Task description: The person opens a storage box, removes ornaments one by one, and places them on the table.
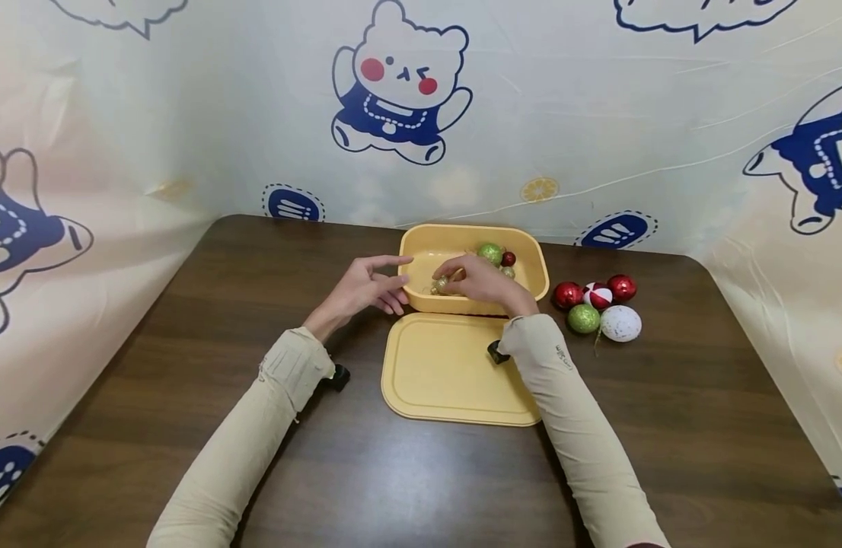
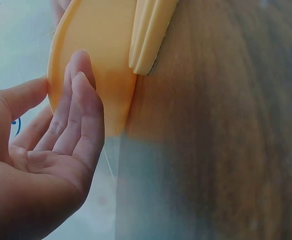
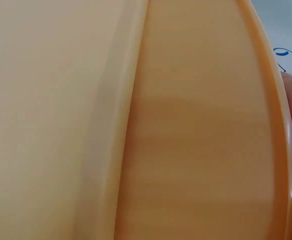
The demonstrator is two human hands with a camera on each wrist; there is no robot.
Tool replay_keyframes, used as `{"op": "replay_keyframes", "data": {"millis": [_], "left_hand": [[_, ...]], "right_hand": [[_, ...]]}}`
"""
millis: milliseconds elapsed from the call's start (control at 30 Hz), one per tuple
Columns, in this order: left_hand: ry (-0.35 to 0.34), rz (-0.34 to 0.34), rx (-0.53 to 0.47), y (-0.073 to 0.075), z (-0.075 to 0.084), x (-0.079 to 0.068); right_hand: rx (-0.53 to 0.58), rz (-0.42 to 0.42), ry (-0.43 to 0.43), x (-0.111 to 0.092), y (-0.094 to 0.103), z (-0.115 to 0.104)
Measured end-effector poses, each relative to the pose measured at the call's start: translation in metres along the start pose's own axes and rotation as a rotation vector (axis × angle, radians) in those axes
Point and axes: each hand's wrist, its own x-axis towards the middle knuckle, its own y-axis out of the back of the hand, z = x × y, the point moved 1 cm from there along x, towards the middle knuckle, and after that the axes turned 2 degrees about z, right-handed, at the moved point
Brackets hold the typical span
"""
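Note:
A yellow plastic box stands toward the back of the table. My right hand reaches down into it, thumb and fingers pinching a small gold Christmas ball. The right wrist view shows mostly the box wall, which hides the fingers. At the box's left end is my left hand, its fingers loosely extended, fingertips right at the rim; the left wrist view shows this hand against the outer wall. Inside the box, to the right, lie a green glitter ball, a small red ball and another gold ball.
The yellow lid lies flat in front of the box, under my right wrist. On the table to the right sit red balls, a red-and-white ball, a green ball and a white speckled ball. A printed curtain hangs behind.

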Motion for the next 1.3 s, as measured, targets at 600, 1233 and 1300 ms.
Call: {"op": "replay_keyframes", "data": {"millis": [600, 1233, 1300], "left_hand": [[-0.006, 0.009, 0.005, -0.0020, 0.0007, 0.0011], [-0.007, 0.002, -0.015, -0.0014, -0.0016, -0.0004], [-0.009, 0.001, -0.022, -0.0009, -0.0019, -0.0006]], "right_hand": [[0.002, 0.139, -0.011, -0.0035, -0.0007, 0.0046], [-0.126, 0.273, 0.042, -0.0055, -0.0013, -0.0018], [-0.138, 0.292, 0.057, -0.0070, 0.0004, -0.0035]]}}
